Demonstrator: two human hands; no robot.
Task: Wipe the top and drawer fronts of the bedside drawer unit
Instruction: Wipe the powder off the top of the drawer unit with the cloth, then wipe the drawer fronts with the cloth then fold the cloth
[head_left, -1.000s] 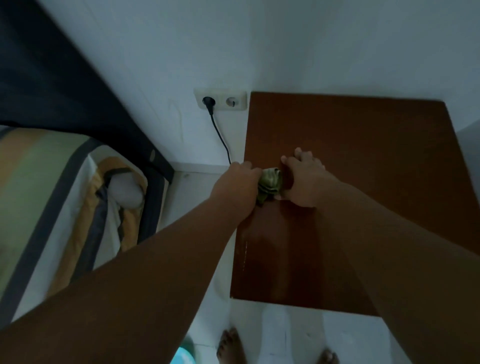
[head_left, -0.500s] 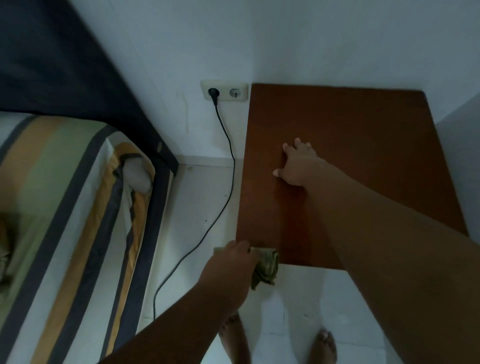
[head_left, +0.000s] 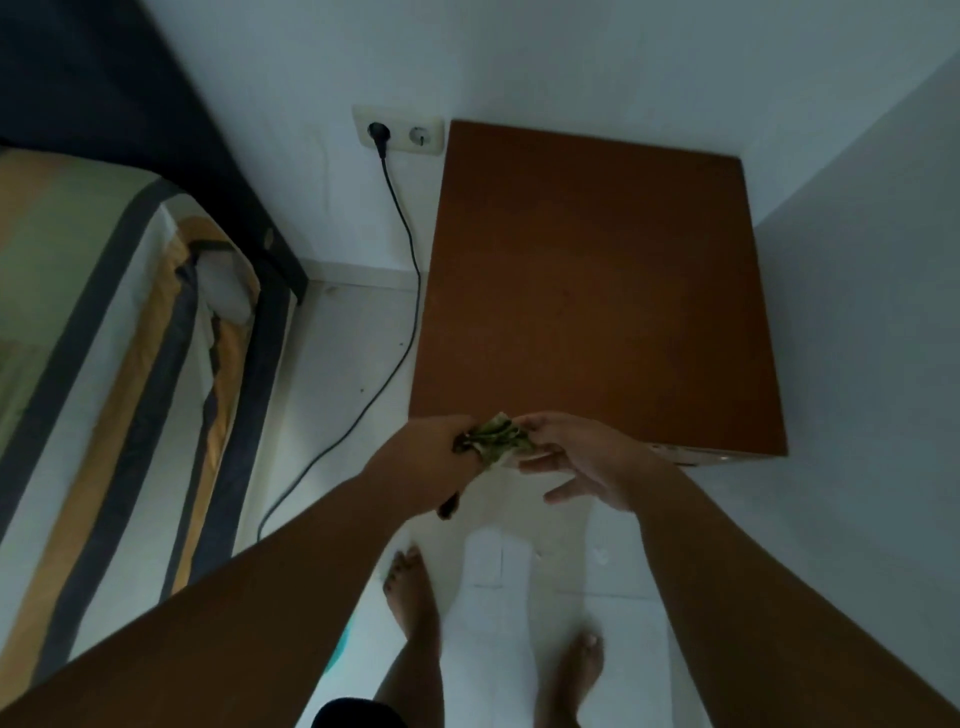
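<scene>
Head-worn view, steeply down, close.

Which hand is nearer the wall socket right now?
Left. The left hand is below the wall socket, clutching the cloth; the right hand is farther right.

Dim, bluish, even light is filling the room, and no source is showing. The brown top of the drawer unit (head_left: 597, 291) is giving off no glare and is casting only a faint shadow on the wall to its right. Wide-angle distortion is bending the bed (head_left: 104, 364), left of the unit. Slight motion blur is softening the cloth (head_left: 493, 439) at the unit's near edge.
</scene>
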